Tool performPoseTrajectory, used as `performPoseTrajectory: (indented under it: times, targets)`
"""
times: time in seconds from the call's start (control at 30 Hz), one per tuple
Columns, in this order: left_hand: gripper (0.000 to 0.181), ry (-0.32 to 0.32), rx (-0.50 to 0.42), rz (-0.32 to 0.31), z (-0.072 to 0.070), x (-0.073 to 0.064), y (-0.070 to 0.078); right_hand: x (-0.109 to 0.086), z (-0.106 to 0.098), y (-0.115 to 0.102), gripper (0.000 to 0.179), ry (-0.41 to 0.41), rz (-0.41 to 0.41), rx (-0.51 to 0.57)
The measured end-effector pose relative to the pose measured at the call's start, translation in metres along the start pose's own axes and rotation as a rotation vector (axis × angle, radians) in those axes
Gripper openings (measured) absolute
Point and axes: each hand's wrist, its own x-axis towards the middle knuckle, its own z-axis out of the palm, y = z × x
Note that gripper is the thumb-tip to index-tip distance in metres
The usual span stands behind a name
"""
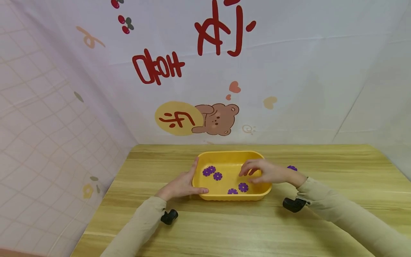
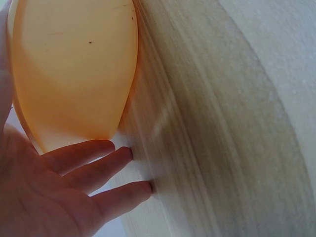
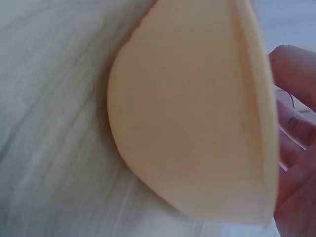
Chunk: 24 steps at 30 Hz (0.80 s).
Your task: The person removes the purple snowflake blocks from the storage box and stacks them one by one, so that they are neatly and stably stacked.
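A yellow plastic tray (image 1: 231, 197) stands on the table with several purple notched discs, like snowflake building pieces, on its floor. Two of them (image 1: 209, 171) overlap at the left, beside a third disc (image 1: 217, 176). Near the front wall lie another disc (image 1: 243, 187) and one partly hidden by the rim (image 1: 232, 191). My left hand (image 1: 182, 184) holds the tray's left end, thumb over the front corner; in the left wrist view three fingers (image 2: 103, 165) spread below the tray wall. My right hand (image 1: 264, 170) hovers over the tray's right part, fingers loosely bent, no disc visible in them.
One more purple disc (image 1: 292, 167) lies on the wooden table (image 1: 224, 228) right of the tray, partly behind the right wrist. A printed white cloth (image 1: 295, 71) hangs behind the table's back edge. Black wrist cameras hang below both sleeves.
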Motion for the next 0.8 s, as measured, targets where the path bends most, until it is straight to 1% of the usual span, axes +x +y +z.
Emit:
performPoseTrajectory:
  times: [0.07, 0.23, 0.37, 0.47, 0.57, 0.7, 0.8]
  targets:
    - [0.123, -0.003, -0.003, -0.001, 0.0, 0.0, 0.0, 0.004, 0.003, 0.0, 0.03, -0.036, 0.006, 0.017]
    - [0.124, -0.008, -0.006, 0.0, -0.001, 0.001, 0.0, 0.012, 0.007, -0.001, 0.028, -0.134, 0.068, 0.041]
    - [0.123, -0.008, -0.004, -0.01, -0.001, 0.002, -0.001, 0.018, 0.009, -0.001, 0.027, -0.203, 0.093, -0.04]
    - [0.123, -0.01, -0.008, -0.014, -0.001, 0.002, -0.001, 0.022, 0.012, 0.0, 0.028, -0.237, 0.101, -0.103]
    - [0.124, -0.011, -0.015, -0.004, -0.002, 0.001, 0.0, 0.025, 0.017, 0.002, 0.029, -0.241, 0.121, -0.116]
    - [0.124, -0.015, -0.023, 0.007, -0.001, 0.002, -0.001, 0.027, 0.024, 0.004, 0.03, -0.201, 0.138, -0.13]
    - [0.123, -0.015, -0.027, 0.003, -0.001, 0.002, -0.001, 0.03, 0.027, 0.005, 0.029, -0.172, 0.144, -0.133]
